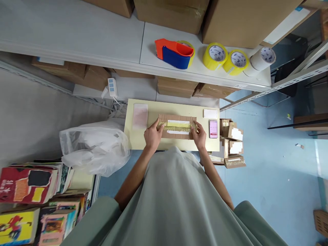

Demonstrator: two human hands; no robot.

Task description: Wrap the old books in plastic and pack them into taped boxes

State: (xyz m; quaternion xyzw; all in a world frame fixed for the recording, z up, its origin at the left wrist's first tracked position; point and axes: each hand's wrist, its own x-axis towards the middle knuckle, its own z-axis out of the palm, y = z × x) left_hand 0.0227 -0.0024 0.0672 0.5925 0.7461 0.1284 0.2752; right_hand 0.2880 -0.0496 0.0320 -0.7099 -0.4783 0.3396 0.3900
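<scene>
A flat brown cardboard box [176, 135] lies on the pale yellow table [138, 139] in front of me. Shiny yellowish tape [178, 129] runs lengthwise along its top, with white label areas showing above and below the strip. My left hand [153, 134] grips the box's left end, thumb on top near the tape. At the opposite end, my right hand [199, 135] holds the box the same way, thumb pressing near the tape. The fingers' undersides are hidden.
A phone [213, 129] and a white card [210, 113] lie right on the table. A tape dispenser [174, 54] and tape rolls [215, 56] sit on the shelf [115, 44] above. Small parcels [235, 147] are piled right; a plastic bag [94, 147] and books [28, 184] stand left.
</scene>
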